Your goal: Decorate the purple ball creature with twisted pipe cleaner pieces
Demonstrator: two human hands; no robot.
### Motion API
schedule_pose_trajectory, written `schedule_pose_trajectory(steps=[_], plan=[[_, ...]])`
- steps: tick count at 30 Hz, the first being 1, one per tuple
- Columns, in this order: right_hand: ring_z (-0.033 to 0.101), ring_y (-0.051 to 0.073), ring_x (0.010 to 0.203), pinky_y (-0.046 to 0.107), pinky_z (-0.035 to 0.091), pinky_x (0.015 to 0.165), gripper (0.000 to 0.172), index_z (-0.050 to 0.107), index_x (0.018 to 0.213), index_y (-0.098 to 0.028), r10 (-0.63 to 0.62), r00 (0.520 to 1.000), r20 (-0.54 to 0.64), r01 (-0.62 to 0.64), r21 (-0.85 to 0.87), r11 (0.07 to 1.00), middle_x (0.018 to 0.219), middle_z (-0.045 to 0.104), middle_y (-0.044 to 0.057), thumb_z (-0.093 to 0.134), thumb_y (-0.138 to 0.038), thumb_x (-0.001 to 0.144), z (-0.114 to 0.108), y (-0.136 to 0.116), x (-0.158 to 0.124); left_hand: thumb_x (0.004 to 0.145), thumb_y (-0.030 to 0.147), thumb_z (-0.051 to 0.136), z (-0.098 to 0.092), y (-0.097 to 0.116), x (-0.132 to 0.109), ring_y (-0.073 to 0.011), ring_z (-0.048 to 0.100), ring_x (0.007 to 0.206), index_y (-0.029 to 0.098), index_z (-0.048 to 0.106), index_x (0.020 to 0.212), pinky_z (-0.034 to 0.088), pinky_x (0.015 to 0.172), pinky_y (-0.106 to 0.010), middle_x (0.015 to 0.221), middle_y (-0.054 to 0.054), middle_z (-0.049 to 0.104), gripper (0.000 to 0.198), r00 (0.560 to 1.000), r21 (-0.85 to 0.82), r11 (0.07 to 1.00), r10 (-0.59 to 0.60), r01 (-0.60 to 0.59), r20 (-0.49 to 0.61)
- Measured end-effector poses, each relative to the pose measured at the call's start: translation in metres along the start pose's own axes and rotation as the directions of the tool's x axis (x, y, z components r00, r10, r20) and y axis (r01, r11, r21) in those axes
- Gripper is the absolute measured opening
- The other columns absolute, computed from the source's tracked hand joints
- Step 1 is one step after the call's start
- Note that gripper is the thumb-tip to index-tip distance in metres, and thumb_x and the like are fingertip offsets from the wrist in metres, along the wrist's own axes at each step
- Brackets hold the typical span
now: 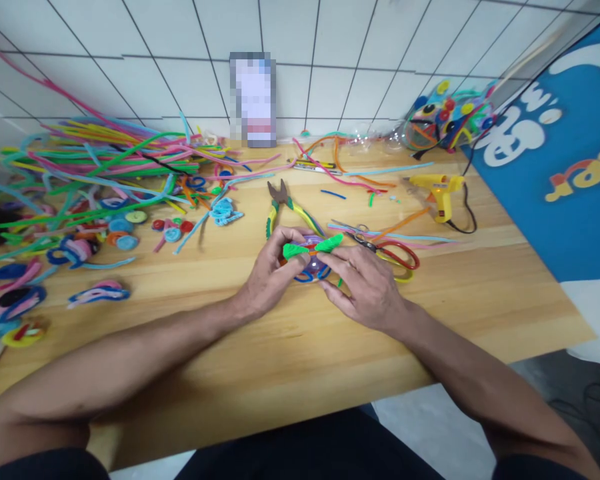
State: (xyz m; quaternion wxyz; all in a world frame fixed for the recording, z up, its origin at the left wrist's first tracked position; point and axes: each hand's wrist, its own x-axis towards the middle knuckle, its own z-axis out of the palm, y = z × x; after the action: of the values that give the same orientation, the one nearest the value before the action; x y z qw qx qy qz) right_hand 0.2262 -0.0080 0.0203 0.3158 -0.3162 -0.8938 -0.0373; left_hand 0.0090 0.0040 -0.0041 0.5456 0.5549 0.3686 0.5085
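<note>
Between my two hands, over the middle of the table, is a small pipe-cleaner craft figure (314, 267) with a clear purplish round body and blue loops at its lower edge. Two bright green pipe-cleaner pieces (330, 244) spread from its top like wings or leaves, with orange between them. My left hand (279, 265) closes on the figure's left side, thumb near the centre. From the right, my right hand (363, 280) pinches it close to the right green piece. Fingers cover parts of the body. Just behind stand the open pliers (280, 195), yellow and green handled.
Scissors (400, 255) with red and yellow handles lie right of my hands. A yellow glue gun (443, 197) stands farther back. Pipe cleaners (105, 167) heap at the left, with finished-looking coiled pieces (100, 292) nearer. A phone (254, 100) leans on the tiled wall.
</note>
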Motion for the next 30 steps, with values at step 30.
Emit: schedule_pose_trajectory(steps=[30], plan=[[0.074, 0.027, 0.096, 0.042, 0.063, 0.082, 0.039, 0.063, 0.134, -0.016, -0.027, 0.999, -0.043, 0.026, -0.027, 0.999, 0.109, 0.077, 0.012, 0.07, -0.018, 0.096, -0.0012, -0.0019, 0.0015, 0.092, 0.039, 0.078, 0.0034, 0.0056, -0.0031, -0.0223, 0.066, 0.112, 0.022, 0.056, 0.114, 0.056, 0.094, -0.036, 0.127, -0.008, 0.069, 0.035, 0.998, 0.015, 0.998, -0.066, 0.066, 0.018]])
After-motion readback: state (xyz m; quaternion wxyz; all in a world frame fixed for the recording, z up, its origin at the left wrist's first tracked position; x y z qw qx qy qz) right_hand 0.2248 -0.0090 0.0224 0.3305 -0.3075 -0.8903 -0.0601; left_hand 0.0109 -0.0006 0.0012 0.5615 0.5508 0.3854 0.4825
